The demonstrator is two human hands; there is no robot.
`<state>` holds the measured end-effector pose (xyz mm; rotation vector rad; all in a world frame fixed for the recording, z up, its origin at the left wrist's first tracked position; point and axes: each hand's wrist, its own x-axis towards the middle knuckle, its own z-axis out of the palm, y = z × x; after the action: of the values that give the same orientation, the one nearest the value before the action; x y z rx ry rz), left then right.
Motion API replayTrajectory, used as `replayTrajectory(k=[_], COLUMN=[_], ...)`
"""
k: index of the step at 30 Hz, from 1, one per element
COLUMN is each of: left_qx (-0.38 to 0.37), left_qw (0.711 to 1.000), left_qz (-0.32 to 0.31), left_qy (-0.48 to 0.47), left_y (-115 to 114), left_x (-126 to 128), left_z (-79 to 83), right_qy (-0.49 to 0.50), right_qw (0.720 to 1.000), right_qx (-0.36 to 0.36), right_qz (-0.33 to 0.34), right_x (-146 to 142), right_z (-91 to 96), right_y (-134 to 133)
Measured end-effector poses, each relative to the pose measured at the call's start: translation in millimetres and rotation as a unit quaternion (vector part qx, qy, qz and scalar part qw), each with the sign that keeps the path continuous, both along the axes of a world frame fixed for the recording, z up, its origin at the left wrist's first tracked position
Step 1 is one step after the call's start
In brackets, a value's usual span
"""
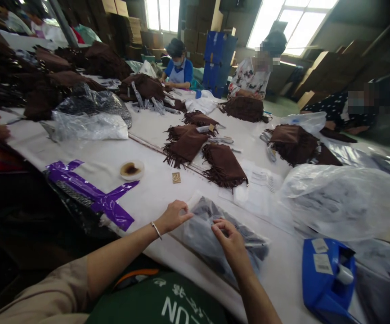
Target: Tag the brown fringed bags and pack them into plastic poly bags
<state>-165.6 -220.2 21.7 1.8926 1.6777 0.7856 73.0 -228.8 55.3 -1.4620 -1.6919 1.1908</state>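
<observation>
A clear plastic bag (198,234) with something dark grey inside lies at the table's near edge. At its upper left corner, the thumb and fingers of my left hand (174,217) pinch the film. My right hand (231,240) is over the bag's middle, thumb and fingertips closed on the plastic; exactly what lies between them is hard to see. Just beyond the bag lies a dark brown fringed pouch (224,164). A second brown fringed pouch (188,146) is a little farther off. Between my left hand and the pouches rests a small tan square tag (176,177).
A shallow dish (132,170) of brown liquid and purple tape (103,198) are on the left. A blue plastic container (328,279) and a large clear bag (339,198) are on the right. Brown pouches (298,144) pile farther back. Several people (180,69) sit around the table.
</observation>
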Motion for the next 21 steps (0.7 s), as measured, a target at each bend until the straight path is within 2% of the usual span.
replayTrajectory(k=[5,11,16,21], left_qx=[0.008,0.041,0.052,0.051], left_qw=[0.998,0.998,0.998,0.997], left_qz=[0.053,0.046,0.042,0.051], left_qy=[-0.020,0.009,0.004,0.001], left_y=[-2,-6,-6,-5], left_x=[11,13,14,15], left_z=[-21.0,-25.7,-23.8,-20.9], right_qy=[-0.126,-0.234,-0.252,-0.239], right_qw=[0.985,0.956,0.953,0.956], right_qx=[0.097,0.162,0.168,0.169], right_qz=[0.065,0.068,0.018,0.000], right_x=[-32,-46,-45,-42], right_z=[-23.8,-36.1,-42.4,-49.7], right_y=[25,26,34,56])
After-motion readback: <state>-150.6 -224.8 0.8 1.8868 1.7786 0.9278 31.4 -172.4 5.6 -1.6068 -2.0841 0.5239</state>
